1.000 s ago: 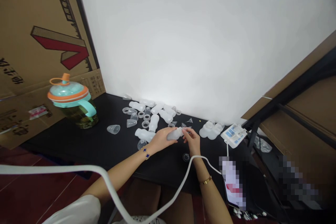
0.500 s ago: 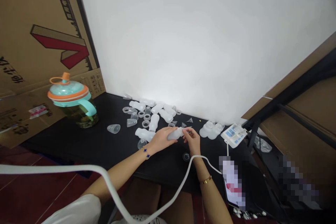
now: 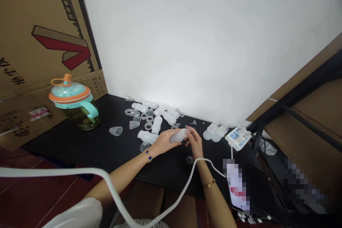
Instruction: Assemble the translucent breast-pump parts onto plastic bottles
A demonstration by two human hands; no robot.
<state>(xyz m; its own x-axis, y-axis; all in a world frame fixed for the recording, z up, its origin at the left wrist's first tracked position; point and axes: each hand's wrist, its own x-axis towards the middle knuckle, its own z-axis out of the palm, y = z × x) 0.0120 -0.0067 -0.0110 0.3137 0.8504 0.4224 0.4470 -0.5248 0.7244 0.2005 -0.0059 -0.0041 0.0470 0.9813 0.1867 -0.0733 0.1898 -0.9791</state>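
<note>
My left hand is wrapped round a small frosted baby bottle, which lies nearly level with its neck to the right. At the neck, the fingers of my right hand pinch a clear part at the bottle's mouth; it looks like a teat or collar, mostly hidden by the fingers. Beyond my hands lie several loose white bottles, along with clear ring collars and clear caps. A round clear piece rests near my right wrist, and another clear domed cap sits by my left wrist.
A teal and orange jug stands at the left before a cardboard box. Right of my hands are capped bottles, a white power strip and a phone. A white cable loops across my forearms.
The fingers of my right hand have shifted slightly up and round the bottle's mouth. My left hand and the bottle have barely moved.
</note>
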